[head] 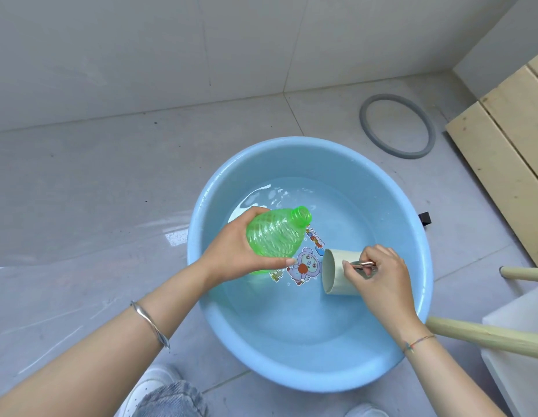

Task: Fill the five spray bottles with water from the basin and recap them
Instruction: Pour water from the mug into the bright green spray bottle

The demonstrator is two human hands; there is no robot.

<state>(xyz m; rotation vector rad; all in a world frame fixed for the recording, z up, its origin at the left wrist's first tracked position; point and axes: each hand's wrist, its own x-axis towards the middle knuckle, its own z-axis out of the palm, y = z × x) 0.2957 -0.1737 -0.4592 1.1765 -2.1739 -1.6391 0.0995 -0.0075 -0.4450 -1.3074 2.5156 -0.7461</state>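
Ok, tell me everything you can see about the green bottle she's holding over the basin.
The green bottle is translucent bright green plastic with spiral ribbing across its rounded body and a short threaded neck. Its cap is off and the mouth is open. It is tilted, with the neck pointing up and away from the person. The left hand wraps around its lower body, thumb along the near side. It hangs above the water in the light blue basin, just left of the beige cup. Whether it holds any water cannot be told.

bottle (275, 236) – clear ribbed green plastic | basin (412, 251) – glossy blue plastic
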